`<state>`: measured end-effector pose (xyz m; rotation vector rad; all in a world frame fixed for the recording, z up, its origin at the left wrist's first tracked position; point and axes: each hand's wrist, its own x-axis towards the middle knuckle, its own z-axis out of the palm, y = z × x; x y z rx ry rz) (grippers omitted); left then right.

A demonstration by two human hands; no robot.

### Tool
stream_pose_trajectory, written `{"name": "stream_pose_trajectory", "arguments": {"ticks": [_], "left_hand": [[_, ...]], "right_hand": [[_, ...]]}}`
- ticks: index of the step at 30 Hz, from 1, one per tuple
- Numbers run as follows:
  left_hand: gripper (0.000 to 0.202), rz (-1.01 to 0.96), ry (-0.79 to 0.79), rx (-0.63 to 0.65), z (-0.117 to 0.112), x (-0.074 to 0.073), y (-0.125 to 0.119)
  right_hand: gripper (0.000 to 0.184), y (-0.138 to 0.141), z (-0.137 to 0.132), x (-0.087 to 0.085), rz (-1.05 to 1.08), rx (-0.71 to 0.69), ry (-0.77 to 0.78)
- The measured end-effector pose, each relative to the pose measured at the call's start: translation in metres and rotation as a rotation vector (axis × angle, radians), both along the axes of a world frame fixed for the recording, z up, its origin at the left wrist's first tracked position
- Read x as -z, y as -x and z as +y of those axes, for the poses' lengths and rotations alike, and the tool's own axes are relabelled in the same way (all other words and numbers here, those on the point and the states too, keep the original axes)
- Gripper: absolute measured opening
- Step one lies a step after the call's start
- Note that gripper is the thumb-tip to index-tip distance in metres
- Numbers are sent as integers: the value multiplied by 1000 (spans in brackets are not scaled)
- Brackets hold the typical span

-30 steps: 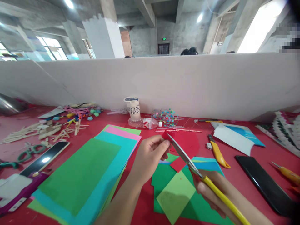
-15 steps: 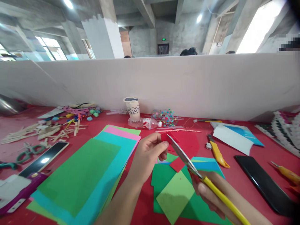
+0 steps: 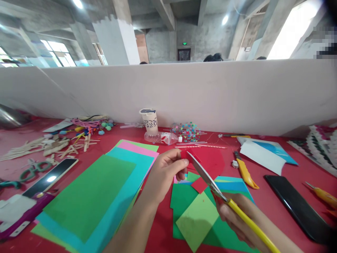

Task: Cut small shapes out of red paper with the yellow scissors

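Observation:
Between the thumb and fingers of my left hand [image 3: 170, 168] is a small piece of red paper [image 3: 184, 154]. My right hand [image 3: 234, 212] is closed on yellow-handled scissors [image 3: 204, 174], whose blades point up and left. Their tips lie at the red paper, close to my left thumb; whether they are cutting into it I cannot tell. Beneath both hands lie green paper sheets [image 3: 181, 200], a light green square [image 3: 197, 218] and a small red scrap [image 3: 199, 185]. A larger red paper sheet [image 3: 213, 161] sits behind the blades.
Stacked coloured paper [image 3: 92, 196] lies to the left, beside a phone [image 3: 51, 177] and green-handled scissors [image 3: 34, 170]. A cup [image 3: 149, 121] and plastic bottle [image 3: 162, 138] stand near the white partition [image 3: 168, 91]. On the right are a yellow utility knife [image 3: 244, 170] and a black phone [image 3: 295, 207].
The view has shifted very slightly. Both hands, the scissors and the red paper keep nearly the same positions.

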<state>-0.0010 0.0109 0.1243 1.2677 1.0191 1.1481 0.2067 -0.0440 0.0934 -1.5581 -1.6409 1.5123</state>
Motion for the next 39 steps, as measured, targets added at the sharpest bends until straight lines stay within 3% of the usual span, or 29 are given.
{"name": "stream_pose_trajectory", "arguments": {"ticks": [8,15,26,31,39], "left_hand": [[20,-29,17,13,1,1,2],[20,-18,15,6,1,0,2],[16,-81,-6,-32,1,2,-4],[13,-200,33,-68,-1,4,-7],[11,-455,169,42,-1,5,-16]], "right_hand": [[60,-6,2,5,108,-7,0],[67,-3,4,14,73,-32,-75],[59,4,7,29,78,-70,-105],[59,8,6,35,85,-53,-120],[52,16,6,41,60,4,-151]]}}
